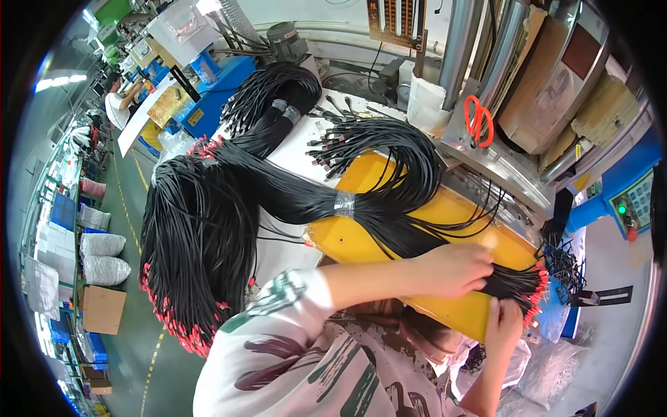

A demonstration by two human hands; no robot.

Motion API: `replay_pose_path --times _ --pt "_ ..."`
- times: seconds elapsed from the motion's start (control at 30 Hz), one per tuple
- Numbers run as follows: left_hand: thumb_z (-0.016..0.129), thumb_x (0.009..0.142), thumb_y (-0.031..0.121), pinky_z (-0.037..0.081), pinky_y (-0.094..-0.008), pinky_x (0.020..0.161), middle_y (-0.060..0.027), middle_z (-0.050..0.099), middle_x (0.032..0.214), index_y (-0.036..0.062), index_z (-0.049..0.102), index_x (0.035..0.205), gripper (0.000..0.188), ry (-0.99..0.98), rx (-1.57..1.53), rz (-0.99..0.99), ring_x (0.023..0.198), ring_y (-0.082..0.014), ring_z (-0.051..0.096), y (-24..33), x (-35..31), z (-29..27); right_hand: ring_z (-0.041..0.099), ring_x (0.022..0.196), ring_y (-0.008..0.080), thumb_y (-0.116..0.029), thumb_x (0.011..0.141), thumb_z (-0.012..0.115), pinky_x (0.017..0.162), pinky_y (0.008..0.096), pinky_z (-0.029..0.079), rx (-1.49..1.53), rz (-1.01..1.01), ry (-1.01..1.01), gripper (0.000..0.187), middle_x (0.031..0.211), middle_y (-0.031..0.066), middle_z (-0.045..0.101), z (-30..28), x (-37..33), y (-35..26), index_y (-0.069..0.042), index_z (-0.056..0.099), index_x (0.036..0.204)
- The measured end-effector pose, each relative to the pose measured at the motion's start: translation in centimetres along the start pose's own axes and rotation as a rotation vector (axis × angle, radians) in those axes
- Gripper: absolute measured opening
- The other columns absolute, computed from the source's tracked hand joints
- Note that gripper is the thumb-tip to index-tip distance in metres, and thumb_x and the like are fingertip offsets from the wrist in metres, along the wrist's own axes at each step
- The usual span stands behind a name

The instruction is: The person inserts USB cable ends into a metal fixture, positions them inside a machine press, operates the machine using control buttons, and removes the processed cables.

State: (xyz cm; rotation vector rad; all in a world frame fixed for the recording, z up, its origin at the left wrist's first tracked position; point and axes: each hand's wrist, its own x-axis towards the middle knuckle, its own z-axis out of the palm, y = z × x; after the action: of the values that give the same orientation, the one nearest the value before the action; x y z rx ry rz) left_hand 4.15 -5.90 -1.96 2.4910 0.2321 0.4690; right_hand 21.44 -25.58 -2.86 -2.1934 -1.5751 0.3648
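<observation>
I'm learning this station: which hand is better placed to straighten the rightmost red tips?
Probably the right hand: it lies close to those red tips, while the left hand is farther back along the cables.

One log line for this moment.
left hand: curled at black cables | right hand: near red tips | clear tape: around cables | yellow board: under cables
</observation>
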Motion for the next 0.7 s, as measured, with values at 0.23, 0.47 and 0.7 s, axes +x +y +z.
replay_pose_path --times 0.23,0.47,0.7 --pt "0.08 0.076 0.038 0.053 -0.0483 0.081 -0.0197 0.07 0.106 -0.0014 0.069 0.098 0.046 -0.382 0.054 0.002 0.097 -0.0411 0.066 -3.3 1.3 -3.7 0.052 0.066 0.0336 -0.012 0.092 0.067 0.061 0.0456 0.039 0.086 -0.093 0.445 0.028 0.069 0.0137 0.054 0.9 1.5 1.2 0.001 0.053 0.072" --pt "0.084 0.078 0.029 0.051 -0.0385 0.066 -0.0176 0.07 0.081 0.0028 0.074 0.095 0.032 -0.123 -0.366 -0.268 0.069 -0.0268 0.066 -8.6 0.7 -6.5 0.06 0.116 0.0348 -0.023 0.078 0.079 0.107 0.0505 0.042 -0.038 -0.348 0.292 0.054 0.125 0.0186 0.063 -1.5 8.7 -7.5 -0.005 0.066 0.128" --pt "0.082 0.084 0.023 0.048 -0.0281 0.065 -0.0089 0.072 0.077 -0.0007 0.074 0.094 0.027 -0.231 -0.767 -0.424 0.065 -0.0106 0.056 -9.5 0.6 -6.1 0.052 0.131 0.0277 -0.022 0.076 0.075 0.12 0.0573 0.024 -0.506 0.066 0.095 0.047 0.133 0.0106 0.062 -6.2 11.2 3.3 -0.009 0.068 0.121"
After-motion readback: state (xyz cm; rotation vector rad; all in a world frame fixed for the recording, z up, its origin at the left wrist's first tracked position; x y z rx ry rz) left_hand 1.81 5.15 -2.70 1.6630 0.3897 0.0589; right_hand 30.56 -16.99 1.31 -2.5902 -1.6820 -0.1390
